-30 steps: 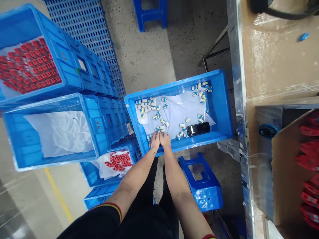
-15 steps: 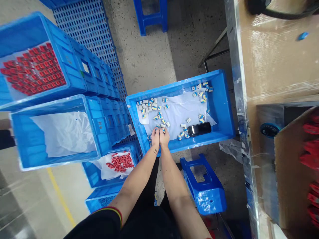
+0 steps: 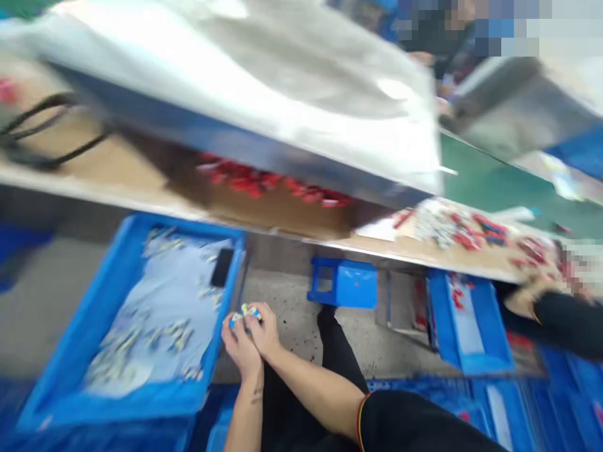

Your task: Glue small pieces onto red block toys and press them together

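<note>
Floor (image 3: 285,289) between bin edge (image 3: 237,267) and stool (image 3: 357,284) | left grip (image 3: 241,344), right grip (image 3: 266,329): cupped, curled around small blocks (image 3: 253,312)

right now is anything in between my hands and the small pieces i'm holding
Nothing visible: your left hand and right hand, held close together, cup the small pieces directly. The blue bin is beside the left hand in the picture, not between hand and pieces. What lies deeper inside is hidden.

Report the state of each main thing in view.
Left hand: curled around small parts.
Right hand: curled, against the left.
Small parts: held, partly showing.
Blue bin: open, white sheet inside.
Phone: lying in the bin.
Cardboard box: open, red parts inside.
Stool: on the floor.
</note>
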`<state>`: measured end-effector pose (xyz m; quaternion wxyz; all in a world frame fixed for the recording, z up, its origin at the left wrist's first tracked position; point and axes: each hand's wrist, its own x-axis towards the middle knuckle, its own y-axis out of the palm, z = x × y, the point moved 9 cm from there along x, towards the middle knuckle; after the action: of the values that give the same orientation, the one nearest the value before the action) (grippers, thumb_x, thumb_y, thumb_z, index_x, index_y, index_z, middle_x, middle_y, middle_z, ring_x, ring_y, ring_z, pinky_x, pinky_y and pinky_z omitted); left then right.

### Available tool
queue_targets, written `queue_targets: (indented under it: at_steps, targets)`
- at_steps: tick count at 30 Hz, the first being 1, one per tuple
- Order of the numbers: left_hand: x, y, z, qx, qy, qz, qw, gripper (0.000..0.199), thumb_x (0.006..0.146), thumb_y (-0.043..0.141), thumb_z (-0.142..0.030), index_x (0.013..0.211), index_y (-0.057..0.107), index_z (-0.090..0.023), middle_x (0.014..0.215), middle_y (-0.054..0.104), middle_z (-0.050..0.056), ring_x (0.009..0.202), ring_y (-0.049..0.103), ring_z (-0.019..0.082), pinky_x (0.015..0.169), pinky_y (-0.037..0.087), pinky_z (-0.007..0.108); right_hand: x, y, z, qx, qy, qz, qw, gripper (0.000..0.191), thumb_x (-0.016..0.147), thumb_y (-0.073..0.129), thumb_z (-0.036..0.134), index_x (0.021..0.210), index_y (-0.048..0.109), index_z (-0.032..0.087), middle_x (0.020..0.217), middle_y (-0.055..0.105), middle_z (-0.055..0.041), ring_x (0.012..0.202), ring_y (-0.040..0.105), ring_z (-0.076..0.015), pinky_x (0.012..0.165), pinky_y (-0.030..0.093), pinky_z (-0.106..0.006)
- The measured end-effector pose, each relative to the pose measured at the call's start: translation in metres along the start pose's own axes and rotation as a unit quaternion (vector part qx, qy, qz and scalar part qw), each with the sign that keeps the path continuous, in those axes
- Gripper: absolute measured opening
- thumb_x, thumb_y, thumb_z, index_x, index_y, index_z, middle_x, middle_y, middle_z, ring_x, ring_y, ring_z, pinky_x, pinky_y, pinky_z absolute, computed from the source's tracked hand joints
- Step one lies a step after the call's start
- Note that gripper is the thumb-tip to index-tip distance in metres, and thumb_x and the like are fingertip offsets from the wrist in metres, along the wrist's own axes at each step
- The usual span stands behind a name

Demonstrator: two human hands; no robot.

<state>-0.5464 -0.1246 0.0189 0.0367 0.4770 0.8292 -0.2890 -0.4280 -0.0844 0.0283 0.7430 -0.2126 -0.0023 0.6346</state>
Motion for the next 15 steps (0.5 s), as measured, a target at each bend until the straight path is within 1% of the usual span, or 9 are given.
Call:
queue_targets:
  at_steps: [1, 3, 4, 6, 9, 11, 12, 14, 15]
  targets:
    - [-0.02, 0.037, -0.022, 0.009, 0.016, 0.023, 1.0, 0.051, 0.104, 0.034, -0.054, 0.144, 0.055, -0.029, 0.137, 0.068, 0.015, 0.135, 0.062, 0.045, 0.113, 0.051, 0.07, 0.008, -0.053, -0.007, 0.01, 0.006, -0.052, 0.999, 0.017, 0.086, 0.062, 0.039, 0.091, 0.078, 0.039, 0.093, 0.081, 0.0008, 0.089, 0.079, -0.0283, 0.084, 0.067, -0.046]
    - [-0.069, 0.123, -0.063, 0.016, 0.045, 0.079, 0.996, 0.043, 0.102, 0.042, -0.054, 0.133, 0.061, -0.031, 0.134, 0.07, 0.013, 0.132, 0.063, 0.046, 0.112, 0.052, 0.069, 0.019, -0.166, -0.03, 0.026, 0.025, -0.149, 0.988, 0.019, 0.088, 0.061, 0.043, 0.092, 0.079, 0.04, 0.094, 0.082, -0.0003, 0.087, 0.079, -0.0288, 0.081, 0.068, -0.047]
    - [-0.098, 0.171, -0.083, 0.02, 0.062, 0.114, 0.991, 0.038, 0.103, 0.045, -0.052, 0.129, 0.064, -0.032, 0.131, 0.071, 0.012, 0.13, 0.065, 0.044, 0.112, 0.054, 0.067, 0.023, -0.223, -0.045, 0.033, 0.036, -0.19, 0.98, 0.02, 0.091, 0.059, 0.045, 0.094, 0.079, 0.04, 0.096, 0.082, -0.0015, 0.087, 0.079, -0.0288, 0.08, 0.068, -0.047]
    - [-0.156, 0.269, -0.119, 0.029, 0.096, 0.183, 0.978, 0.031, 0.106, 0.052, -0.049, 0.124, 0.067, -0.029, 0.129, 0.072, 0.011, 0.125, 0.068, 0.037, 0.11, 0.057, 0.061, 0.031, -0.333, -0.08, 0.045, 0.06, -0.262, 0.962, 0.026, 0.097, 0.056, 0.051, 0.1, 0.078, 0.037, 0.101, 0.082, -0.0047, 0.09, 0.078, -0.028, 0.081, 0.067, -0.047]
    - [-0.235, 0.419, -0.171, 0.041, 0.142, 0.277, 0.949, 0.033, 0.106, 0.065, -0.045, 0.127, 0.069, -0.02, 0.133, 0.071, 0.011, 0.12, 0.07, 0.026, 0.108, 0.059, 0.051, 0.055, -0.484, -0.133, 0.06, 0.085, -0.352, 0.93, 0.038, 0.105, 0.055, 0.057, 0.11, 0.074, 0.024, 0.106, 0.08, -0.0076, 0.095, 0.077, -0.0238, 0.088, 0.065, -0.045]
    - [-0.276, 0.518, -0.204, 0.048, 0.165, 0.33, 0.928, 0.03, 0.106, 0.067, -0.042, 0.126, 0.071, -0.021, 0.135, 0.071, 0.011, 0.12, 0.07, 0.025, 0.106, 0.06, 0.048, 0.084, -0.573, -0.163, 0.066, 0.095, -0.403, 0.908, 0.043, 0.107, 0.058, 0.058, 0.114, 0.071, 0.018, 0.108, 0.077, -0.0071, 0.097, 0.074, -0.0201, 0.093, 0.063, -0.042]
    - [-0.293, 0.565, -0.22, 0.048, 0.175, 0.352, 0.918, 0.033, 0.105, 0.069, -0.041, 0.128, 0.07, -0.017, 0.134, 0.071, 0.011, 0.12, 0.07, 0.026, 0.106, 0.061, 0.051, 0.102, -0.615, -0.176, 0.067, 0.098, -0.424, 0.898, 0.042, 0.108, 0.059, 0.057, 0.116, 0.071, 0.017, 0.111, 0.076, -0.0071, 0.098, 0.074, -0.0195, 0.094, 0.063, -0.042]
    - [-0.317, 0.651, -0.247, 0.048, 0.185, 0.382, 0.904, 0.033, 0.105, 0.07, -0.04, 0.13, 0.07, -0.018, 0.137, 0.07, 0.012, 0.123, 0.07, 0.027, 0.107, 0.06, 0.052, 0.142, -0.688, -0.198, 0.065, 0.099, -0.457, 0.882, 0.04, 0.106, 0.064, 0.053, 0.121, 0.07, 0.016, 0.116, 0.075, -0.0076, 0.103, 0.073, -0.0209, 0.096, 0.063, -0.044]
    - [-0.324, 0.689, -0.259, 0.046, 0.187, 0.39, 0.901, 0.034, 0.105, 0.069, -0.039, 0.132, 0.069, -0.019, 0.139, 0.069, 0.012, 0.125, 0.069, 0.027, 0.109, 0.06, 0.052, 0.162, -0.72, -0.207, 0.062, 0.097, -0.467, 0.877, 0.039, 0.106, 0.065, 0.051, 0.122, 0.07, 0.016, 0.119, 0.074, -0.0079, 0.106, 0.073, -0.0214, 0.097, 0.063, -0.044]
